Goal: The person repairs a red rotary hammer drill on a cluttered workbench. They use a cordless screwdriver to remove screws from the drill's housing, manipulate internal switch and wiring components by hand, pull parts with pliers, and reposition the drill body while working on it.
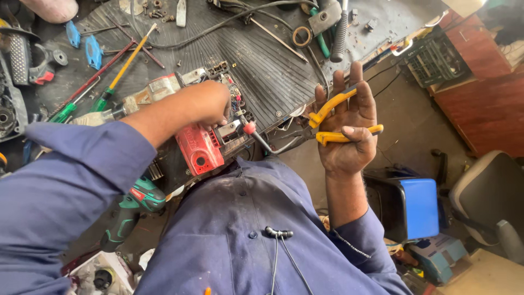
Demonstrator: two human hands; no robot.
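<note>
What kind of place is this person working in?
Most likely a repair workshop for power tools: a red opened power tool lies on a cluttered workbench, screwdrivers lie about, and the right hand holds yellow-handled pliers.

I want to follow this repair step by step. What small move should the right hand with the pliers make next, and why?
Probably bring the yellow-handled pliers down toward the opened red power tool. The right hand holds them raised and apart from it, while the left hand already rests on its exposed parts.
</note>
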